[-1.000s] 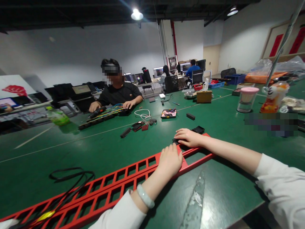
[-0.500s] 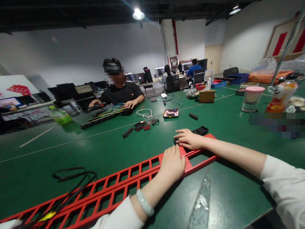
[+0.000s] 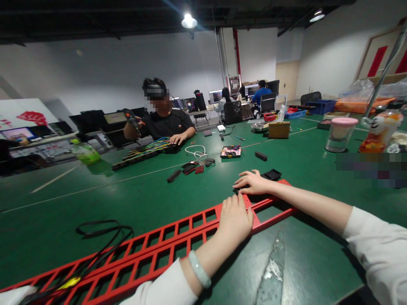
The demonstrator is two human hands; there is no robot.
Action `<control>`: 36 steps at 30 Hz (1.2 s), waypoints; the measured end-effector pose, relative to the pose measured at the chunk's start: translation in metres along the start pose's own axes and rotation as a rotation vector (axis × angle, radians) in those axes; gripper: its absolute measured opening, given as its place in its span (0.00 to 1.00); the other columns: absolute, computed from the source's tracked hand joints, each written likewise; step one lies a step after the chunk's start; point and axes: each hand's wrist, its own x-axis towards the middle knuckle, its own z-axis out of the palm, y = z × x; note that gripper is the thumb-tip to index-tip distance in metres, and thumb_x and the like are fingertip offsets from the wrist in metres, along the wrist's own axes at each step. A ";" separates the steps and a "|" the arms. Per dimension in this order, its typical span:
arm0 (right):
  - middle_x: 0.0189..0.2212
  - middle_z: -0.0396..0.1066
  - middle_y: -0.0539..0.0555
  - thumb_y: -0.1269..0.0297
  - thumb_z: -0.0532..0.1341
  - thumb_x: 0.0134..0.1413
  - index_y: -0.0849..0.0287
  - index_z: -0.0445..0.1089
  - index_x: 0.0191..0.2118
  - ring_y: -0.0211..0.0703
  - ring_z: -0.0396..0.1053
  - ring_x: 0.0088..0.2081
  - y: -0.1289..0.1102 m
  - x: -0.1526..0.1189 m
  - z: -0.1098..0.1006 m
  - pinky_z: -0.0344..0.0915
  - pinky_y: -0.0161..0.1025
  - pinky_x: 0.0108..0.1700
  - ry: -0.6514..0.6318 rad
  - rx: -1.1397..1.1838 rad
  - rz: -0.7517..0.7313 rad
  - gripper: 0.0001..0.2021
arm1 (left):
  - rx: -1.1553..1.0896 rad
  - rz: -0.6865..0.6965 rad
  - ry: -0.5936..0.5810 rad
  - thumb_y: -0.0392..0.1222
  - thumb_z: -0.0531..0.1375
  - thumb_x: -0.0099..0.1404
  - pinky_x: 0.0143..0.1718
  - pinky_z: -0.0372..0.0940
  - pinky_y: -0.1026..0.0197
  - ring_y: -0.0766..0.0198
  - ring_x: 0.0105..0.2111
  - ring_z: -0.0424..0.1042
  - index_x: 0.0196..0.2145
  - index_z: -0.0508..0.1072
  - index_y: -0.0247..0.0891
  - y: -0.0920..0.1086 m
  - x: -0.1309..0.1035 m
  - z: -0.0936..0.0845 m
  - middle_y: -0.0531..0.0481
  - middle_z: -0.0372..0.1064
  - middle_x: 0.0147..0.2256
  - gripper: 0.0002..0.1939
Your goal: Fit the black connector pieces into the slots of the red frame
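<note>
Two hands (image 3: 235, 217) (image 3: 254, 184) rest at the red frame (image 3: 256, 222), distant screens (image 3: 216, 96) unreadable.

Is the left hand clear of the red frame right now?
No, the left hand rests on top of the red frame.

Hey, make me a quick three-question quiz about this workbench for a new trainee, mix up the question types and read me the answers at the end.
1. True or false: the left hand lies on the red frame.
2. Which of these is nearest the right hand?
A. The bottle with green liquid
B. The black parts
C. The white cable
3. Fill in the blank: the clear cup on the green table has a ____ lid.

Key: 1. True. 2. B. 3. Pink.
</note>
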 end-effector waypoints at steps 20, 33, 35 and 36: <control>0.43 0.63 0.57 0.64 0.60 0.46 0.56 0.59 0.54 0.41 0.67 0.40 -0.006 -0.067 -0.003 0.67 0.39 0.41 0.315 0.353 -0.090 0.26 | -0.048 0.032 -0.011 0.44 0.44 0.63 0.53 0.48 0.50 0.51 0.51 0.57 0.54 0.57 0.26 -0.008 -0.005 0.004 0.35 0.58 0.52 0.26; 0.42 0.66 0.59 0.66 0.60 0.45 0.60 0.64 0.48 0.44 0.65 0.45 -0.010 -0.069 -0.004 0.63 0.41 0.46 0.258 0.239 -0.145 0.21 | -0.074 0.076 -0.060 0.47 0.44 0.64 0.54 0.47 0.48 0.50 0.53 0.55 0.57 0.54 0.38 -0.010 -0.008 -0.003 0.39 0.53 0.56 0.25; 0.43 0.66 0.59 0.66 0.60 0.44 0.60 0.64 0.48 0.44 0.64 0.45 -0.010 -0.069 -0.004 0.63 0.41 0.47 0.263 0.236 -0.138 0.21 | -0.077 0.078 -0.062 0.47 0.44 0.64 0.54 0.47 0.48 0.51 0.53 0.55 0.58 0.54 0.38 -0.010 -0.008 -0.003 0.39 0.54 0.55 0.25; 0.43 0.66 0.59 0.67 0.60 0.44 0.60 0.64 0.49 0.44 0.64 0.46 -0.009 -0.069 -0.004 0.62 0.41 0.48 0.258 0.234 -0.138 0.22 | -0.078 0.079 -0.062 0.47 0.44 0.64 0.54 0.47 0.48 0.51 0.53 0.56 0.58 0.54 0.38 -0.010 -0.008 -0.003 0.39 0.54 0.55 0.25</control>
